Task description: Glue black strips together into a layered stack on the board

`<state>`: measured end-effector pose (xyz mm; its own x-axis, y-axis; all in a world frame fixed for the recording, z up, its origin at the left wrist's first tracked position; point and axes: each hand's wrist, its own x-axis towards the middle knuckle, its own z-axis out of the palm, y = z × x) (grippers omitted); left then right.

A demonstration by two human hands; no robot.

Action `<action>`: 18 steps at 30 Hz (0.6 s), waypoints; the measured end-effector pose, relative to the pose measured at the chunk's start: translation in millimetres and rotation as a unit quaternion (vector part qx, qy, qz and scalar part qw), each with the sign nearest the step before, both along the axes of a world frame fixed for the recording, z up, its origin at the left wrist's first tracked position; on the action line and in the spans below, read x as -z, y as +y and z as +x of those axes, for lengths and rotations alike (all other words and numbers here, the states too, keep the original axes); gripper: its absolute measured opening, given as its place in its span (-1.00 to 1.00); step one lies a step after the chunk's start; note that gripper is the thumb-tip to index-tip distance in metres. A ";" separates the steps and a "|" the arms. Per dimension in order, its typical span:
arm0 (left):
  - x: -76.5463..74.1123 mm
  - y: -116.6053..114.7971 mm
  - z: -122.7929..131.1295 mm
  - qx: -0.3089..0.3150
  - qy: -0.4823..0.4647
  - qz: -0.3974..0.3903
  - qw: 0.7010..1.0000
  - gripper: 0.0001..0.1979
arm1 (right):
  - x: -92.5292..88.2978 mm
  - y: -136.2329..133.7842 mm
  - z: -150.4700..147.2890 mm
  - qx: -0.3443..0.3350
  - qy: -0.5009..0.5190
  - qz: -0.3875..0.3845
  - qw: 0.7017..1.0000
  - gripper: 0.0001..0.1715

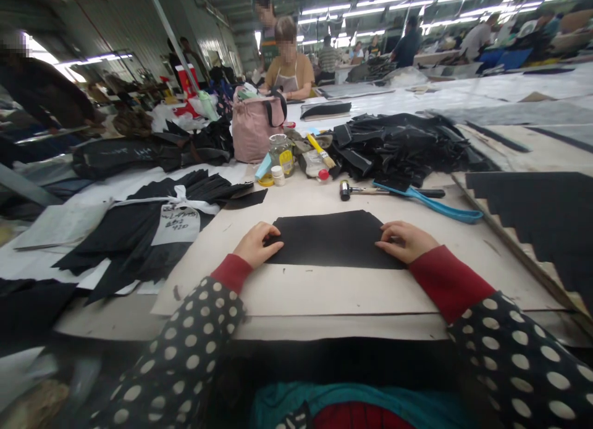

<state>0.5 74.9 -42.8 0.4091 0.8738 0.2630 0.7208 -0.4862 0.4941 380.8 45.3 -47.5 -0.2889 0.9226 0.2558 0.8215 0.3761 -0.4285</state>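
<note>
A flat black fabric piece point(331, 237) lies on the cardboard work surface point(324, 293) right in front of me. My left hand point(256, 244) rests on its left edge, fingers curled down onto the cloth. On the right edge sits my right hand point(404, 240), fingers pressing the fabric flat. Neither hand lifts anything; both touch the same piece.
Behind the piece lie a hammer point(365, 191) and a blue strap point(435, 205). A glass jar point(281, 154), brush point(321, 151) and pink bag point(256, 128) stand farther back. Black fabric bundles point(152, 225) sit left, stacked cut pieces point(537, 219) right. A co-worker point(290, 65) sits across.
</note>
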 end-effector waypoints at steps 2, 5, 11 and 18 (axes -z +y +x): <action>-2.8 -1.0 -2.0 -0.004 -0.010 -0.017 1.000 -0.68 | 2.5 0.4 2.6 0.002 0.006 -0.008 1.000 -0.62; -6.9 -2.2 -5.7 -0.006 -0.007 -0.042 0.999 -0.62 | 4.2 0.0 5.3 -0.002 0.011 -0.017 1.000 -0.62; -9.2 -3.1 -8.2 0.007 0.005 -0.064 0.998 -0.71 | 0.8 -4.1 3.8 0.007 0.020 -0.028 0.999 -0.63; -4.3 1.5 -7.9 -0.013 0.007 -0.031 0.999 -0.73 | -1.9 -10.3 5.7 0.008 0.066 -0.047 0.997 -0.66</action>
<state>-7.4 76.4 -38.5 0.3894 0.8986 0.2020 0.7402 -0.4358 0.5120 386.5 35.1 -45.6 -0.2441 0.9485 0.2019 0.7615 0.3164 -0.5657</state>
